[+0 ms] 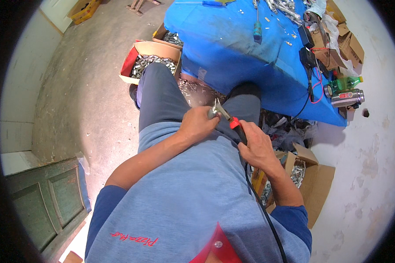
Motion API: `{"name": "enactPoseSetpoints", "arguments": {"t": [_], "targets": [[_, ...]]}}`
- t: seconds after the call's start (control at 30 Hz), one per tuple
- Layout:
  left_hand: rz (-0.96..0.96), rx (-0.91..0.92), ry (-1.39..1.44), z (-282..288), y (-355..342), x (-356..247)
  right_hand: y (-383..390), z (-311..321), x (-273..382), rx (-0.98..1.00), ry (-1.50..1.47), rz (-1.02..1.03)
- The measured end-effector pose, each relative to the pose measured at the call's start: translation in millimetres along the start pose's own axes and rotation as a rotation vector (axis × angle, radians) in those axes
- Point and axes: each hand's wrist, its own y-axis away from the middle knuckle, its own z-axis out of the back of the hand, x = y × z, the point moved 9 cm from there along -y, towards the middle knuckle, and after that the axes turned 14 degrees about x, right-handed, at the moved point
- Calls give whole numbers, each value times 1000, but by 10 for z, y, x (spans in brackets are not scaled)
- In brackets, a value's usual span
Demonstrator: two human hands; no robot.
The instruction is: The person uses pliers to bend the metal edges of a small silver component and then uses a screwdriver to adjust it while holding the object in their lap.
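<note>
My right hand (255,144) is closed around the black handle of a corded tool that looks like a soldering iron (235,122), with a red collar and a grey metal head. The head points up and left toward my left hand (196,125). Those left fingers are closed on a small grey metal cylinder (213,113), whose end shows beside the iron's head. Whether the two touch I cannot tell. Both hands are over my lap, and a black cord (262,206) runs from the iron down past my right side.
Ahead is a table under a blue cover (224,41), bearing a screwdriver (257,31) and metal parts. A box of small metal pieces (152,65) sits by my left knee. Near my right elbow stands a cardboard box (314,184). A steel flask (347,97) and green bottle (346,82) lie at right.
</note>
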Motion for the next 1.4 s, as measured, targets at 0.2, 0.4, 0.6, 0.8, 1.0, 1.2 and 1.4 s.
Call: {"name": "enactPoseSetpoints", "arguments": {"t": [0.2,0.4,0.6,0.8,1.0,1.2,1.4], "targets": [[-71,-110,-78,73,36,-99,12,31,5,-73,66,31],[-69,-104,-126,62,34,-119,2,79,113,-87,171,-28],[-31,-76,-130,35,10,-39,-57,0,-5,-59,194,-26],[-10,43,96,-57,-46,116,-97,-119,-219,122,-110,-42],[-35,6,65,-29,-21,33,-99,-160,-224,124,-217,-35],[-23,-50,-19,22,-1,-15,-63,-90,-136,68,-117,-42],[-7,-58,-22,32,0,-1,-9,-90,-167,63,-105,-41]]}}
